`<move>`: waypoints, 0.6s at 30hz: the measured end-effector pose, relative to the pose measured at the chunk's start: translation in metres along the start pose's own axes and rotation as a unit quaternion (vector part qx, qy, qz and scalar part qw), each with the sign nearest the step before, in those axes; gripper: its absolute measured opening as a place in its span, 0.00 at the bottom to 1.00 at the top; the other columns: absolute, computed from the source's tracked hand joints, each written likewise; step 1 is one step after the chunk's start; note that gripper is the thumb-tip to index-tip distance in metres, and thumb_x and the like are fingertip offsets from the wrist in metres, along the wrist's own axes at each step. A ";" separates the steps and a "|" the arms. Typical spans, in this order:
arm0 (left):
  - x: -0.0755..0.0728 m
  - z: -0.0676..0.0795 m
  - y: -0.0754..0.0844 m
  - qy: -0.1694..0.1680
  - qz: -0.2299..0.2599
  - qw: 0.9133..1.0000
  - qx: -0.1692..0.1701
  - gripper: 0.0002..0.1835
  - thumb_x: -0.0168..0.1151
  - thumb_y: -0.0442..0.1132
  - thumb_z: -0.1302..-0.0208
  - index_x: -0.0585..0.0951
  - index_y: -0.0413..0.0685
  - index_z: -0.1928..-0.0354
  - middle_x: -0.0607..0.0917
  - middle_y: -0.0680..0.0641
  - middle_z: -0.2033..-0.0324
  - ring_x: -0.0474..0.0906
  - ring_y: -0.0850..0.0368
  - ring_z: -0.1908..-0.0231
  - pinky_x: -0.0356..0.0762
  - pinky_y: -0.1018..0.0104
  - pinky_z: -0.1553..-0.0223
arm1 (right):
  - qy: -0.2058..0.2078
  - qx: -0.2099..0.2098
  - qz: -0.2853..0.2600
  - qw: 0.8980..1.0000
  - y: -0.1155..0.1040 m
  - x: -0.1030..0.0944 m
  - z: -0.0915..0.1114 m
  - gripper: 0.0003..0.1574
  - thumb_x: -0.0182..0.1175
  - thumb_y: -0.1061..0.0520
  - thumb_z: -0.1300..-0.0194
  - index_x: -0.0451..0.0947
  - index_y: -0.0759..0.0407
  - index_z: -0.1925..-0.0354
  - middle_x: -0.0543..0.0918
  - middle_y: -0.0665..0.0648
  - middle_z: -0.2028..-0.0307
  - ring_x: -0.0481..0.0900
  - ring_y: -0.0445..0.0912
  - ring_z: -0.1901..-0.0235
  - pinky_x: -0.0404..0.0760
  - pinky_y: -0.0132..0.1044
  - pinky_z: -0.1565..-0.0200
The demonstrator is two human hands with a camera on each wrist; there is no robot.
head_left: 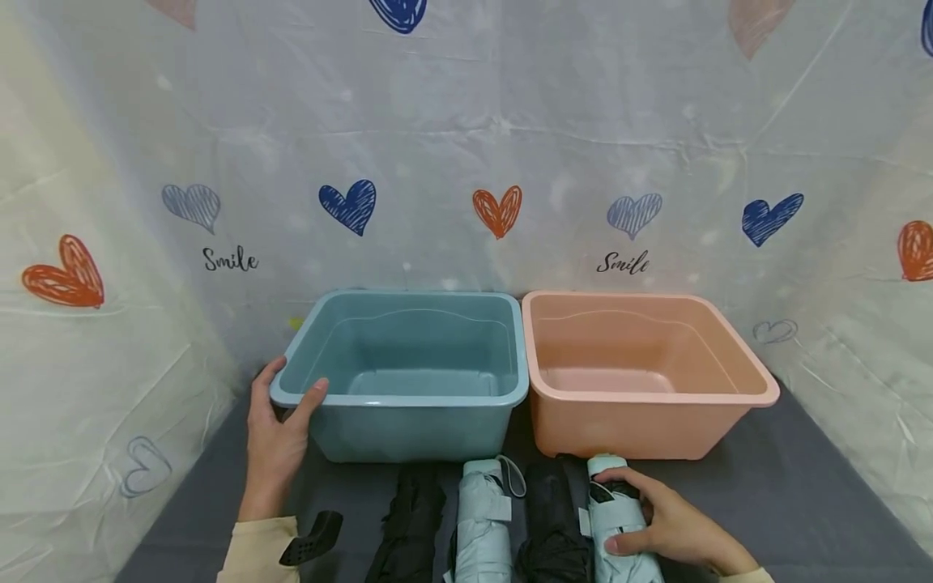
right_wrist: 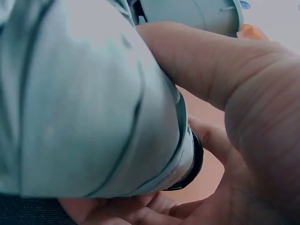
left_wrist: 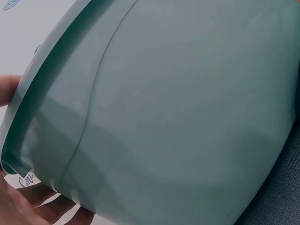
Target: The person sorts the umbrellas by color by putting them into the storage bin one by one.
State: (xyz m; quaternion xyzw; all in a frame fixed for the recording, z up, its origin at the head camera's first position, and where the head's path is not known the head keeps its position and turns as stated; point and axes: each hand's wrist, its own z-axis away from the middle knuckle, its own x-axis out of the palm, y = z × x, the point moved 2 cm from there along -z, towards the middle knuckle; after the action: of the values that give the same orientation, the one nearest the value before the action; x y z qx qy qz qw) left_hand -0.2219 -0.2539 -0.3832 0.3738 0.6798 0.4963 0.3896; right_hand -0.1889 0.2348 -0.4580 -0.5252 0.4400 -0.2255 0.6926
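Note:
My left hand [head_left: 280,445] grips the near left corner of a blue-green plastic tub [head_left: 408,429], thumb over the rim and fingers along the outer side. In the left wrist view the tub's wall [left_wrist: 178,103] fills most of the picture. My right hand [head_left: 666,522] holds a folded pale mint umbrella [head_left: 619,522], thumb on one side and fingers round the other. Close up in the right wrist view, the umbrella's wrapped fabric [right_wrist: 89,103] lies against the thumb. Left of it are a black folded umbrella [head_left: 551,518], another pale mint umbrella [head_left: 483,518] and a second black one [head_left: 411,518].
A peach plastic tub [head_left: 649,425] stands right beside the blue-green one, rims nearly meeting. Both are on a dark grey cloth surface [head_left: 787,478]. Behind them hangs a white curtain [head_left: 554,105] printed with hearts and the word Smile. A black strap [head_left: 313,540] sits at my left wrist.

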 end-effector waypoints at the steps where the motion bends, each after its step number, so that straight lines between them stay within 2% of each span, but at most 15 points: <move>1: 0.000 0.000 -0.001 -0.001 0.000 1.000 -0.001 0.45 0.65 0.49 0.30 0.51 0.61 0.19 0.54 0.44 0.23 0.54 0.42 0.26 0.55 0.37 0.31 | 0.000 0.001 -0.007 1.000 0.000 0.000 0.001 0.44 0.75 0.58 0.40 0.67 0.63 0.31 0.73 0.65 0.50 0.64 0.40 0.80 0.71 0.33 0.71; 3: 0.001 0.001 -0.001 0.000 -0.001 1.000 -0.001 0.45 0.65 0.49 0.30 0.51 0.61 0.19 0.54 0.44 0.23 0.54 0.42 0.26 0.55 0.37 0.31 | 0.000 0.000 -0.024 1.000 -0.001 -0.001 0.002 0.45 0.75 0.59 0.41 0.67 0.63 0.30 0.67 0.70 0.40 0.73 0.42 0.75 0.77 0.35 0.66; 6: 0.001 0.001 0.000 0.002 -0.001 1.000 0.000 0.45 0.65 0.49 0.30 0.51 0.61 0.19 0.55 0.44 0.23 0.54 0.41 0.26 0.55 0.36 0.32 | -0.003 -0.004 -0.046 0.999 -0.003 -0.004 0.004 0.45 0.74 0.61 0.40 0.65 0.64 0.29 0.63 0.74 0.35 0.79 0.46 0.65 0.80 0.38 0.61; 11: 0.000 0.001 0.001 0.001 0.001 1.000 0.000 0.45 0.65 0.49 0.30 0.51 0.61 0.19 0.55 0.43 0.23 0.54 0.41 0.26 0.55 0.36 0.32 | -0.009 0.007 -0.065 0.998 -0.010 -0.011 0.010 0.46 0.72 0.62 0.38 0.63 0.63 0.28 0.59 0.75 0.31 0.76 0.56 0.49 0.81 0.43 0.56; 14: 0.000 0.001 0.000 0.000 -0.001 1.000 0.000 0.45 0.65 0.50 0.30 0.51 0.61 0.19 0.54 0.43 0.23 0.54 0.41 0.26 0.55 0.36 0.32 | -0.007 0.008 -0.061 0.998 -0.019 -0.015 0.015 0.45 0.72 0.62 0.38 0.62 0.62 0.27 0.59 0.74 0.30 0.74 0.57 0.46 0.81 0.44 0.55; 18: 0.001 0.002 -0.002 0.002 -0.003 1.000 0.003 0.44 0.65 0.50 0.30 0.51 0.61 0.19 0.55 0.44 0.23 0.54 0.41 0.26 0.56 0.36 0.32 | -0.019 -0.009 -0.075 0.997 -0.034 -0.016 0.022 0.45 0.69 0.65 0.35 0.61 0.61 0.26 0.65 0.71 0.33 0.78 0.54 0.47 0.82 0.45 0.54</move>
State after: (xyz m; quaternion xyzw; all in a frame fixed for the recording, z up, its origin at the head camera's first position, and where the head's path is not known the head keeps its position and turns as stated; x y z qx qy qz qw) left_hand -0.2205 -0.2525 -0.3854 0.3721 0.6830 0.4937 0.3890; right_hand -0.1731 0.2474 -0.4189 -0.5670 0.3886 -0.2627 0.6772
